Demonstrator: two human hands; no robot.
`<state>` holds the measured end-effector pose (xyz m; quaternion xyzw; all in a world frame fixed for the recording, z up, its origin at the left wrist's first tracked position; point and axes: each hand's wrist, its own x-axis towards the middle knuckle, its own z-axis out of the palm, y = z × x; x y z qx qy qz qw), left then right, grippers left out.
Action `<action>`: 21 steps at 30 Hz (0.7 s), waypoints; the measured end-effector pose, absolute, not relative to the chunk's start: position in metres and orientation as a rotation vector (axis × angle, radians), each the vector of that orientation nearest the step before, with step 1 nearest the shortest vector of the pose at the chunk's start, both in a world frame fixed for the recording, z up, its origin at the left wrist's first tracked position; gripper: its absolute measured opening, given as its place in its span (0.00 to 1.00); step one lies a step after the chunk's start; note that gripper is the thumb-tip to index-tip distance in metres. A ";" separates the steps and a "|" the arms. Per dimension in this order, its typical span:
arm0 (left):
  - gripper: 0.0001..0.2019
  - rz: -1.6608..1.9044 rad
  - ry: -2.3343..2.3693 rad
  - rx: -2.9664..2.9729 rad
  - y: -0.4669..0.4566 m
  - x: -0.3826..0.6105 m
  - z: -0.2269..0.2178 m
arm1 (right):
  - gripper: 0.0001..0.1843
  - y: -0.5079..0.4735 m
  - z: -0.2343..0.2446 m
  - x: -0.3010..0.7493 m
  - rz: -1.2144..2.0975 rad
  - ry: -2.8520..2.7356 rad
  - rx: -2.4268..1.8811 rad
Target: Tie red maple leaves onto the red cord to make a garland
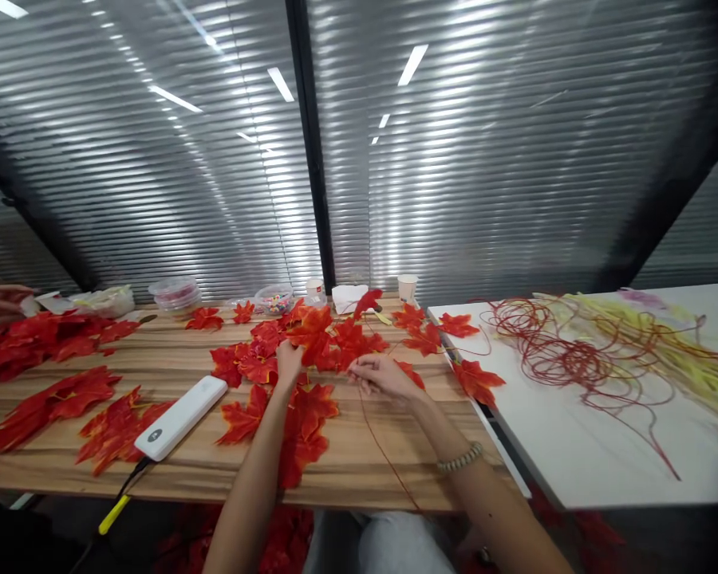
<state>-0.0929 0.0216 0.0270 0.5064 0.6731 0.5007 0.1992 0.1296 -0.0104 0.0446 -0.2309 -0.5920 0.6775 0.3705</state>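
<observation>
My left hand (289, 360) reaches over the wooden table, closed on an orange-red artificial maple leaf (312, 331); its fingertips are partly hidden behind the leaf. To the right of it, my right hand (384, 376) is pinched shut on a thin red cord (376, 434). From those fingers the cord hangs down across the tabletop to the front edge. More red maple leaves (302, 430) lie in a heap under and around my left hand. A few single leaves (477, 381) are spread to the right of my right hand.
A white power bank (183, 418) with a cable lies left. Tubs (175, 293), a bead container (274, 300) and a paper cup (408, 287) stand at the back. Tangled red cord (566, 359) covers part of the white table (586, 454). Another person's hand (3, 301) is far left.
</observation>
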 end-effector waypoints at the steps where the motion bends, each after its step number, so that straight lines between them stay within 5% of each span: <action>1: 0.10 1.372 1.953 1.434 0.020 -0.098 0.029 | 0.13 -0.007 0.045 0.131 1.719 -1.373 -0.581; 7: 0.13 1.059 2.017 1.601 0.014 -0.102 0.027 | 0.09 0.015 0.043 0.145 1.561 -0.604 -0.480; 13: 0.13 0.965 1.856 1.610 0.011 -0.103 0.030 | 0.08 0.025 0.036 0.150 1.455 -0.468 -0.414; 21: 0.16 1.673 1.621 1.483 0.018 -0.082 0.043 | 0.10 0.023 0.038 0.147 1.444 -0.590 -0.431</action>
